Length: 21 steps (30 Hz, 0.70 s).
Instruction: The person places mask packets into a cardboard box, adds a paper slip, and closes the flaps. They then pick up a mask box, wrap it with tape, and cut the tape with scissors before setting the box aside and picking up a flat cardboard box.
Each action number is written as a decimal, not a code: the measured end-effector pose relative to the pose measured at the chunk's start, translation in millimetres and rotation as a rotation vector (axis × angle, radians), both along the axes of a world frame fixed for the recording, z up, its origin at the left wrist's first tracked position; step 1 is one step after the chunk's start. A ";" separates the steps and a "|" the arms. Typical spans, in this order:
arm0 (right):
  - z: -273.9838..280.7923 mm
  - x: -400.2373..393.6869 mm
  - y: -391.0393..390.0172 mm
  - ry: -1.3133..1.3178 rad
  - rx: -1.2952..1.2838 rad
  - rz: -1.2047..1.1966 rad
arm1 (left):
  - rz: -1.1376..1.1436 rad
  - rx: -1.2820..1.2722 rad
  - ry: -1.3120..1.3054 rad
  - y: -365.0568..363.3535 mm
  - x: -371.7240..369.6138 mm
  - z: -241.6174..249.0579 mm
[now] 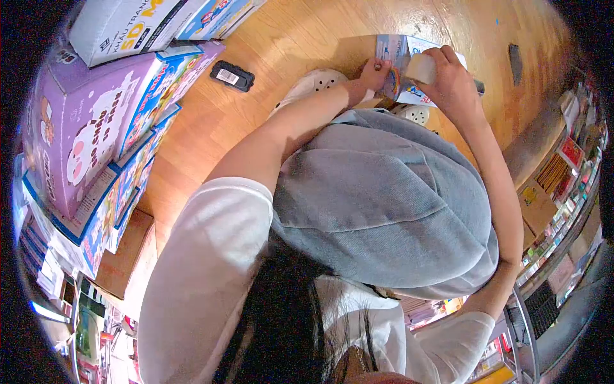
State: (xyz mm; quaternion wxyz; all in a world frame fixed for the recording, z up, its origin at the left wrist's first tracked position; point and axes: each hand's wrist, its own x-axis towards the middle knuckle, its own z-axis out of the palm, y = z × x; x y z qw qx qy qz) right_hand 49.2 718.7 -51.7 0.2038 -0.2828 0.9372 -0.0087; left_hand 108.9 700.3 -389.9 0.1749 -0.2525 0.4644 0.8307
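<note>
A blue and white printed box (391, 52) sits on the floor at the top, just beyond my knees. My left hand (375, 73) is closed at its left edge, with the fingertips on the box. My right hand (448, 75) grips a pale, cream-coloured roll (421, 68), apparently tape, against the printed face. The roll and hand cover part of the box.
White clogs (313, 86) are under my legs in grey trousers (384, 205). A black object with a white label (232, 76) lies on the wooden floor (268, 38). Stacked printed boxes (89, 128) stand at left, crowded shelves (563, 192) at right.
</note>
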 end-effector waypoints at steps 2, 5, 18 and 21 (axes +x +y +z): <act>-3.1 -0.3 1.3 0.014 -0.025 0.006 | -0.037 -0.119 -0.009 -18.4 3.8 45.4; -3.5 -1.2 3.3 0.027 -0.042 0.011 | 0.018 -0.028 0.017 -11.6 7.9 24.6; 0.2 -3.3 9.2 0.005 -0.054 0.034 | -0.009 -0.466 0.778 -93.4 -38.0 129.1; -0.3 -2.7 9.0 0.019 -0.052 0.057 | -0.360 -0.810 1.064 -104.3 -38.9 163.5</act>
